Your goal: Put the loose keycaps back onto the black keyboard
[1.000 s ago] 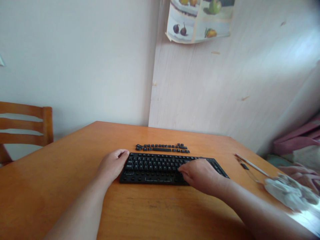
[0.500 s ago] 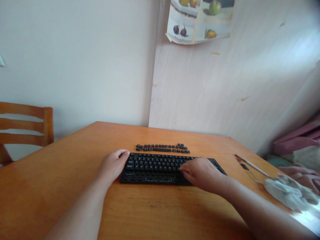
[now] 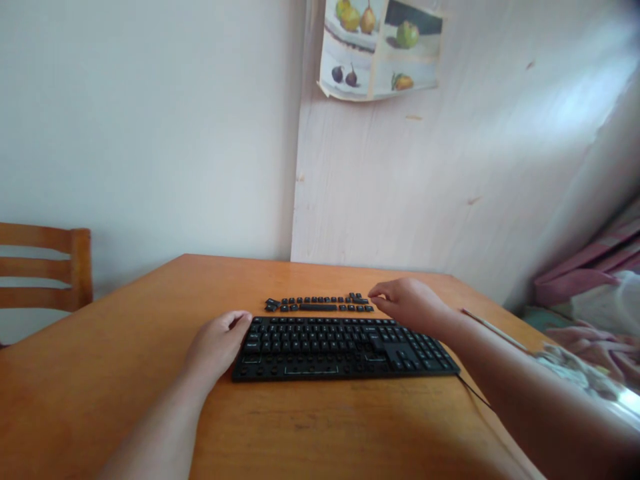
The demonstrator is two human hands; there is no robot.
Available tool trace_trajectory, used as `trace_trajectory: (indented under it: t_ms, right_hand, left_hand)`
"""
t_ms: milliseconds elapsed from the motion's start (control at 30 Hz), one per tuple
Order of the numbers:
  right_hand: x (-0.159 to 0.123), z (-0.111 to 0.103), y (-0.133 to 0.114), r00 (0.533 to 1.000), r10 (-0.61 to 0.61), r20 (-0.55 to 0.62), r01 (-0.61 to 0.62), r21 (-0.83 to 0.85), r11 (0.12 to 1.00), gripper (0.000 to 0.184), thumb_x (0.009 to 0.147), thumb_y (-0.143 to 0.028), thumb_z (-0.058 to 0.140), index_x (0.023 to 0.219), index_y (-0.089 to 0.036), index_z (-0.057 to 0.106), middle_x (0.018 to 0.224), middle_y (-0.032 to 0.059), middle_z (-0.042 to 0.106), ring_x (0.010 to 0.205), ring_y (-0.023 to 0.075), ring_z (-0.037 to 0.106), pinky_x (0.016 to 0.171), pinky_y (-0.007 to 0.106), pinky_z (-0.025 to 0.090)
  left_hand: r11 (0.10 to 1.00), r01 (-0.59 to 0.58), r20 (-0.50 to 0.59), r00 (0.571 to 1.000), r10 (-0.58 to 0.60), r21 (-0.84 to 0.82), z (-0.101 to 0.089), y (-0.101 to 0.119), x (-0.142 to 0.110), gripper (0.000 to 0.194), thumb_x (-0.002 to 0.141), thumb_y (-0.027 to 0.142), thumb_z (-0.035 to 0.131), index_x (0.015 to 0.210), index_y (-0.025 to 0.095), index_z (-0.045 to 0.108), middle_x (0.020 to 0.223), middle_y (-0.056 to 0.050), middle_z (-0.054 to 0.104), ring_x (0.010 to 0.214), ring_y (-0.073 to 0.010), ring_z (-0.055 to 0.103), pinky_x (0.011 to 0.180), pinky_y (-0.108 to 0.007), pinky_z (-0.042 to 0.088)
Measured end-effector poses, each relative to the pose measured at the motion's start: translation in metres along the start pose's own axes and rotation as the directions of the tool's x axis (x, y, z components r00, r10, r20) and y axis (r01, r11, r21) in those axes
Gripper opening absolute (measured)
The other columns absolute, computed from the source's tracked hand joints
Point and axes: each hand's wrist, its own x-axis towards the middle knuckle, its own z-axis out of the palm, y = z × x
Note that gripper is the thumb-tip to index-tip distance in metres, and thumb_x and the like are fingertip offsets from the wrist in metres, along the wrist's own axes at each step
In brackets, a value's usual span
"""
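Observation:
A black keyboard (image 3: 320, 347) lies on the wooden table, with its nearest rows partly bare of keycaps. My left hand (image 3: 217, 340) is closed around its left end, thumb near the upper left corner. Just past the keyboard's far edge, loose black keycaps (image 3: 313, 300) lie in two rows, among them a long space bar (image 3: 319, 307). My right hand (image 3: 405, 300) hovers at the right end of these rows, fingers bent and slightly apart from the thumb, nothing visible between them. Its wrist and forearm hide part of the keyboard's upper right side.
A black cable (image 3: 475, 392) runs off the keyboard's right end under my forearm. A thin stick (image 3: 493, 329) and crumpled cloth (image 3: 565, 367) lie at the table's right. A wooden chair (image 3: 80, 267) stands at the left, and a fruit picture (image 3: 377, 67) hangs on the wall.
My right hand has lifted off the keyboard's lower right keys and moved away from me to the loose keycaps. My left hand keeps hold of the left end. The view has shifted slightly.

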Motion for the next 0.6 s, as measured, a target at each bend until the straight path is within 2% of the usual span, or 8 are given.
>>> trace_trajectory:
  t_ms: [133,300,600]
  right_hand:
    - [0.035,0.016,0.019,0.995,0.088,0.049,-0.088,-0.003,0.996,0.03,0.086,-0.032,0.05,0.101,-0.026,0.074,0.1,0.0042,0.074,0.087,0.0197,0.066,0.069,0.027,0.044]
    - [0.074,0.047,0.033,0.982,0.1,0.159,-0.103,0.007,0.995,0.027,0.081,-0.029,0.057,0.1,-0.026,0.075,0.103,0.0035,0.073,0.093,0.0179,0.065,0.072,0.024,0.044]
    - [0.111,0.08,0.049,0.964,0.115,0.238,-0.13,0.047,0.99,0.024,0.077,-0.029,0.064,0.097,-0.025,0.077,0.098,0.0032,0.074,0.085,0.0159,0.066,0.072,0.023,0.045]
  left_hand:
    - [1.0,0.011,0.01,1.0,-0.011,-0.001,-0.001,0.001,0.0,0.046,0.083,0.058,0.046,0.1,0.024,0.071,0.106,-0.005,0.074,0.102,-0.0271,0.065,0.086,-0.033,0.047]
    - [1.0,0.02,0.01,1.0,-0.02,-0.004,-0.001,0.001,-0.001,0.046,0.083,0.059,0.046,0.1,0.024,0.07,0.108,-0.005,0.073,0.104,-0.0274,0.065,0.088,-0.034,0.047]
    - [0.999,0.035,0.03,0.999,-0.034,-0.026,-0.002,0.003,-0.003,0.048,0.083,0.059,0.046,0.102,0.022,0.07,0.108,-0.006,0.073,0.104,-0.0271,0.064,0.087,-0.033,0.047]
